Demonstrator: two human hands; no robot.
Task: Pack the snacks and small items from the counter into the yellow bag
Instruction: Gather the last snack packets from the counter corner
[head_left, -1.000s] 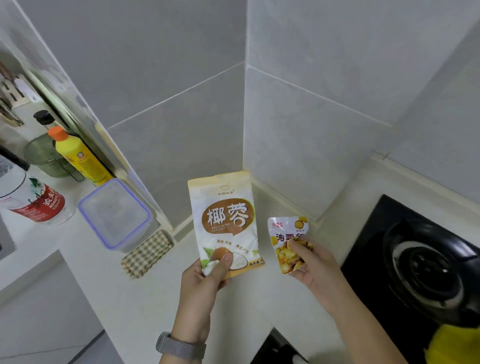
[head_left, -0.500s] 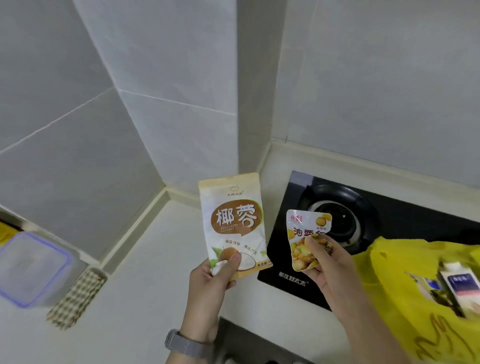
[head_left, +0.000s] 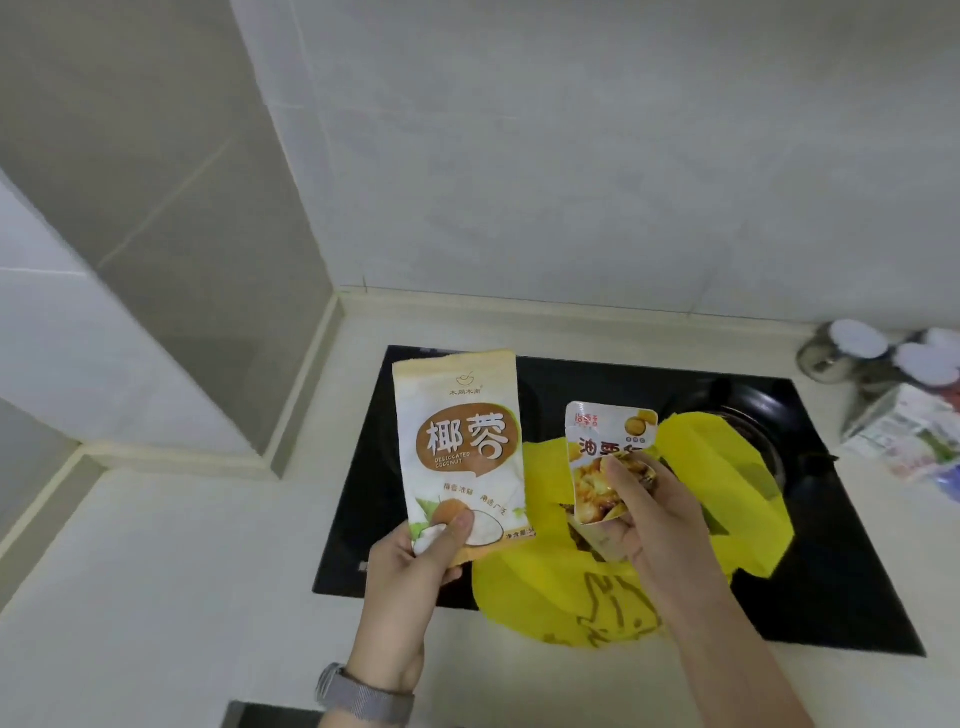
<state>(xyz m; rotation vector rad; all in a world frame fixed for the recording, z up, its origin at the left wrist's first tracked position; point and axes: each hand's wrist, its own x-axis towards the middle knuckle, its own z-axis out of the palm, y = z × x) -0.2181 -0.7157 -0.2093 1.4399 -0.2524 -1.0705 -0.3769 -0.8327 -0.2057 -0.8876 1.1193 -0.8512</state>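
The yellow bag (head_left: 727, 499) lies on the black stove top (head_left: 841, 582), its front edge reaching onto the pale counter (head_left: 171, 582). Left of the bag, the left hand (head_left: 410, 571) pinches the bottom corner of an upright desiccated coconut pouch (head_left: 460, 441). Directly above the bag, the right hand (head_left: 660, 514) grips a small chestnut packet (head_left: 602, 457), fingers closed round its lower half.
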